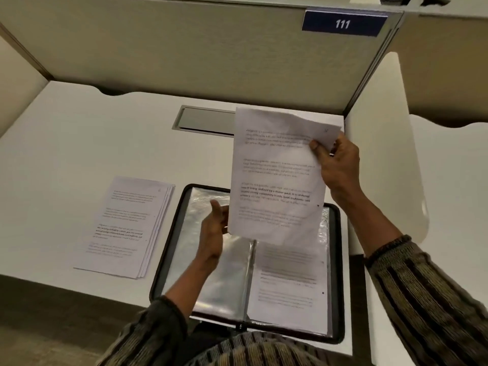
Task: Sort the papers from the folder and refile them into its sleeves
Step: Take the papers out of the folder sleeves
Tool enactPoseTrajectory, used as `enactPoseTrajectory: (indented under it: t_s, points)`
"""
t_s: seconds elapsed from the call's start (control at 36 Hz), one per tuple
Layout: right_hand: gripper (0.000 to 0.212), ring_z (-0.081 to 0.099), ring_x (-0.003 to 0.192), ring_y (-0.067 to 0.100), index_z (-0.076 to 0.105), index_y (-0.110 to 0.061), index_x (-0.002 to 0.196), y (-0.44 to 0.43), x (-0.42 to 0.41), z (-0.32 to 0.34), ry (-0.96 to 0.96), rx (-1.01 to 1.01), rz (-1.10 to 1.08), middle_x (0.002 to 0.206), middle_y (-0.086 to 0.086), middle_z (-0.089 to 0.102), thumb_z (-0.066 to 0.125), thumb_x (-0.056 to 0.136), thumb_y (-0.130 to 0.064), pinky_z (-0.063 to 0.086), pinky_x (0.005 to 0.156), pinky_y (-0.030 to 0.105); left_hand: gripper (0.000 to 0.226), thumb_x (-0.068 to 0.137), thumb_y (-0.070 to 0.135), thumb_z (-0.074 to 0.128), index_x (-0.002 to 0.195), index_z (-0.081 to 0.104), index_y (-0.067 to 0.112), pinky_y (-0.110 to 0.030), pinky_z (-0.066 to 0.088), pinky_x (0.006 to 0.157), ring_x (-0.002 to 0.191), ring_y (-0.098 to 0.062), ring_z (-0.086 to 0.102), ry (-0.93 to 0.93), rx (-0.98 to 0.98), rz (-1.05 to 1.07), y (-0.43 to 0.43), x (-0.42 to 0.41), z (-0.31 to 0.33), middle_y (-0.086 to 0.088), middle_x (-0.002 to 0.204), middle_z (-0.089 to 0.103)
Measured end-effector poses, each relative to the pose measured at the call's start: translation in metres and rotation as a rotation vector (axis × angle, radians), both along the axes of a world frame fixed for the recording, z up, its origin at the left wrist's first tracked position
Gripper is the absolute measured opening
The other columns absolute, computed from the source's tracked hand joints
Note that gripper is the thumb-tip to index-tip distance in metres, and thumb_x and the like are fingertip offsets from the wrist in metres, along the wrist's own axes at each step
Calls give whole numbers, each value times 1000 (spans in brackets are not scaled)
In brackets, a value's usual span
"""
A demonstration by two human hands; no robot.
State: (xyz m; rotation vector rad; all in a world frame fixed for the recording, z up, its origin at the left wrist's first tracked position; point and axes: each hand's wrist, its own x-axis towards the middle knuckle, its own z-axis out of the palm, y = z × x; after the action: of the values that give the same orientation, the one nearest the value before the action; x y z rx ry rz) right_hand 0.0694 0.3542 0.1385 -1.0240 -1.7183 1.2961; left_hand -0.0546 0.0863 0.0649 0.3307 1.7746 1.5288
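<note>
While I look down through the head camera, I hold one sheet (277, 175) up in the air over the open folder (336, 273), which lies on the desk (79, 143) at 6 o'clock, close to my body. My right hand (340, 170) pinches the sheet's top corner at 2 o'clock, thumb in front and fingers behind. My left hand (214, 233) is at the sheet's bottom corner at 8 o'clock. Its thumb sticks up beside the edge and its fingers go behind the paper, so I cannot tell if it grips or only touches. The folder's left sleeve (224, 273) looks clear and shiny, and the right one has a printed page (287, 286) in it. A stack of papers (124, 225) lies flat at 9 o'clock, just beside the folder. I think a few things could go wrong. The sheet is bent and wavy, so it could crumple or catch on the sleeve's mouth when I slide it in. It could slip if only one corner is pinched. I could also file it in the wrong order, because the pages look alike. A blue sign (343, 23) at 1 o'clock on the wall says "111" in white. The print on the pages is too blurry to read, and so is a tiny mark in the sheet's top corner.
</note>
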Motion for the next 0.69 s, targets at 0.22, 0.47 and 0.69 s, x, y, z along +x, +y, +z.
enactPoseTrajectory:
  t_s: [0.22,0.47,0.69]
  points:
    - [28,77,96,24,72,-19,118,-67,-23,-39,-43,-282,65,108,2,80,80,93,-27,65,82,44,21,97,21,77,112,77,7,-37,64,88,101,-23,79,-27,-25,-10,-34,-43,17,-4,107,82]
    - [41,76,99,22,71,-13,111,-145,-68,-79,-200,-609,40,106,6,78,81,89,-46,63,85,50,19,101,25,74,112,78,11,-33,64,78,95,-21,78,65,-140,155,-95,-89,-10,2,101,82]
    - [11,79,84,26,74,-6,99,-216,-124,-103,-415,-635,309,91,8,80,80,90,-5,66,72,40,13,101,30,73,101,78,18,-35,63,83,90,-16,76,149,-270,200,-166,-159,-29,6,96,81]
